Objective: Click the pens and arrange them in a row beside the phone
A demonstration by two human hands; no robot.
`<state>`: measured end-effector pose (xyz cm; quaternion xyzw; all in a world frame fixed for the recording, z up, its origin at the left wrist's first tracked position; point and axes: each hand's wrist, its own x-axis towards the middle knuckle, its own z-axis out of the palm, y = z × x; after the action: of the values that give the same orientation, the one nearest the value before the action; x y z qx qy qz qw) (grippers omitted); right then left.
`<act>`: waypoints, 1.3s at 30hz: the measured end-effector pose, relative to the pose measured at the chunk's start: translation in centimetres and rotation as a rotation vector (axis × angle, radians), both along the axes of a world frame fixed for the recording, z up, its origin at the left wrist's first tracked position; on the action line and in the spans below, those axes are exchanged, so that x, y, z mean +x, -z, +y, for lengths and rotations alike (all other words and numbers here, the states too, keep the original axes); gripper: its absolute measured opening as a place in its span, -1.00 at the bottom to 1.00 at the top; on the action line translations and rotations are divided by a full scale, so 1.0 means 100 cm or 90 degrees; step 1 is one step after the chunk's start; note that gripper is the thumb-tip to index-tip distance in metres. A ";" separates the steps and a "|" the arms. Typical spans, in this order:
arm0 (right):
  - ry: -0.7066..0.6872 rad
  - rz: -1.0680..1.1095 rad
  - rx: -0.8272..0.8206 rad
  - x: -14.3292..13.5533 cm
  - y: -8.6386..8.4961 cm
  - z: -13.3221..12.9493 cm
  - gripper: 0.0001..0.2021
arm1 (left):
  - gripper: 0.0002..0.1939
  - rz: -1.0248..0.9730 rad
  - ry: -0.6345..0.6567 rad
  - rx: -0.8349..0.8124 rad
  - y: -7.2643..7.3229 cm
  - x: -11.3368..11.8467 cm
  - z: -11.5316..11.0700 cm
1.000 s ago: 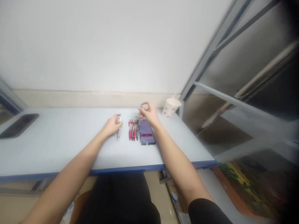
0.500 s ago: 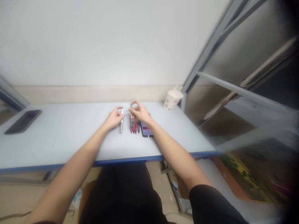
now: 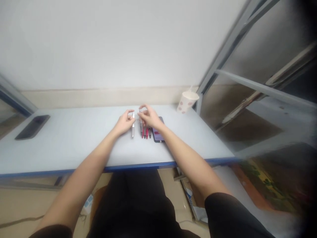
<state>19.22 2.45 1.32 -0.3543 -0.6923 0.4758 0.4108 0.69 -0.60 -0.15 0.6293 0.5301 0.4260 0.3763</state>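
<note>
Left hand (image 3: 125, 121): I have it closed on the white pen (image 3: 133, 128), index finger at the far end and thumb lower down; the tip points back toward the person.
Right hand (image 3: 151, 118): I see it bent over the dark pen (image 3: 141, 128), gripping it between index finger and thumb, just to the right of the white pen and roughly parallel to it.
Row of pens (image 3: 147, 133): red and dark tips, side by side, below the right hand's fingers; the upper parts are hidden from me.
Phone (image 3: 157, 137): flat, screen lit, partly under the right wrist and just right of the row.
Cup (image 3: 187, 101): beyond the right hand and to its right, pale with reddish spots.
Dark device (image 3: 32, 127): flat, well apart to the left of the left hand.
Tabletop (image 3: 76, 138): pale, blue-edged, beneath both hands.
</note>
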 end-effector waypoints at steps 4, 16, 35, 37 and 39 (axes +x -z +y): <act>0.005 0.017 -0.008 -0.001 0.001 0.002 -0.70 | -0.43 0.004 -0.003 0.019 0.001 -0.001 0.000; 0.014 0.001 0.011 -0.001 0.004 0.002 -0.66 | -0.56 0.005 0.002 0.059 -0.002 0.001 -0.002; 0.037 -0.007 -0.002 -0.003 0.004 0.004 -0.79 | -0.60 -0.064 -0.032 0.044 0.003 -0.001 0.007; 0.024 -0.023 -0.010 -0.005 0.003 0.001 -0.80 | -0.58 -0.082 -0.040 0.040 0.006 -0.002 0.009; 0.013 -0.041 -0.015 -0.008 0.002 -0.005 -0.78 | -0.54 -0.097 -0.051 0.041 0.009 -0.004 0.012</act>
<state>18.39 1.97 1.11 -0.3814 -0.6960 0.4682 0.3885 0.33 0.61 -1.09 0.5853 0.5106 0.5041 0.3776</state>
